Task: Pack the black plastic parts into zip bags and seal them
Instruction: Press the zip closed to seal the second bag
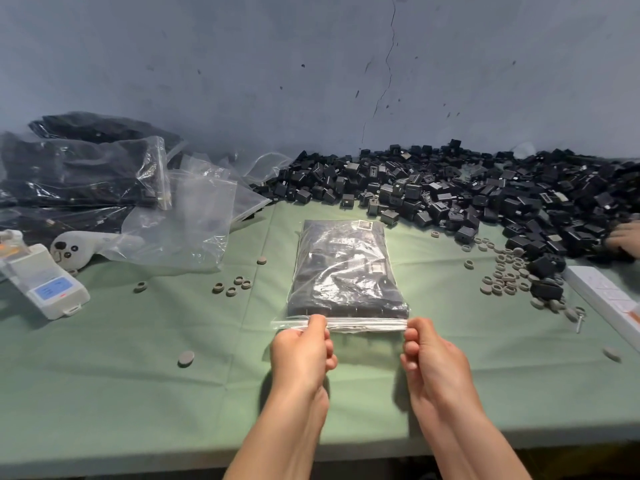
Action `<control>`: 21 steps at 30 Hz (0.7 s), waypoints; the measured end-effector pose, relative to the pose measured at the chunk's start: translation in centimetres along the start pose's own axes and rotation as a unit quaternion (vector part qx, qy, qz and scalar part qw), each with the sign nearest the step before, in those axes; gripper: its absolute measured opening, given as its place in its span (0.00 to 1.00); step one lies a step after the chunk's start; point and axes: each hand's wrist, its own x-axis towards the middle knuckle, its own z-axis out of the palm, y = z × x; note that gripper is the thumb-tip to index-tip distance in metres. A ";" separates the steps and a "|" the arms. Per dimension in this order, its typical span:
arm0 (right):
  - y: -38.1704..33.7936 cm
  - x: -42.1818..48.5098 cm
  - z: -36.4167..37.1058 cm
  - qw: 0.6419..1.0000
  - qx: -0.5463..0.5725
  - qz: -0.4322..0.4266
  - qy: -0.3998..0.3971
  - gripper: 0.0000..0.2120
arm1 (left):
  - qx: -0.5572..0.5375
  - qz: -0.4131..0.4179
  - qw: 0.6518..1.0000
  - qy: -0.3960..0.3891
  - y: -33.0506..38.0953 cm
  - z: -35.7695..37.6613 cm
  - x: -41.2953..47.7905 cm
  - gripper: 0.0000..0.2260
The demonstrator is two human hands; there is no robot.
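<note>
Both hands pinch the zip strip (367, 323) of the filled zip bag (346, 268), the left hand (299, 351) at its left end and the right hand (431, 358) at its right, the strip running crosswise between them while the bag's long axis stretches away across the green table (138, 358).

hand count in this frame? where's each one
3. The left hand and right hand pinch the zip strip of the filled zip bag near its two ends. A third hand, someone else's, is on the black parts at the right edge, mostly cropped.
</note>
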 end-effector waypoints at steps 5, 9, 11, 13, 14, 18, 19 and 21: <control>0.1 -0.1 0.1 1.000 -0.004 -0.009 0.008 0.11 | 0.022 0.043 0.998 0.037 0.6 -2.8 1.0 0.15; 0.8 -0.7 0.4 0.998 -0.015 -0.053 0.016 0.10 | 0.033 0.089 0.995 0.037 1.4 -3.5 1.1 0.15; 0.7 -1.6 1.1 0.996 -0.023 -0.084 0.025 0.09 | 0.028 0.117 0.992 0.025 2.3 -3.8 0.6 0.17; -0.1 -2.8 2.2 0.992 -0.020 -0.119 0.020 0.12 | 0.027 0.152 0.988 0.031 3.8 -4.1 -0.1 0.17; -0.8 -3.6 3.1 0.989 -0.014 -0.146 0.011 0.13 | 0.025 0.181 0.983 0.035 5.2 -4.3 -0.6 0.18; -6.5 -6.7 8.3 0.957 0.041 -0.279 -0.067 0.16 | 0.004 0.336 0.942 0.016 14.1 -3.6 -1.0 0.20; -8.0 -6.8 10.0 0.954 0.052 -0.283 -0.079 0.15 | 0.007 0.351 0.936 0.016 16.5 -3.2 -0.6 0.19; -10.5 -6.3 14.1 0.962 0.051 -0.250 -0.098 0.13 | 0.015 0.348 0.937 0.024 21.0 -2.4 0.9 0.18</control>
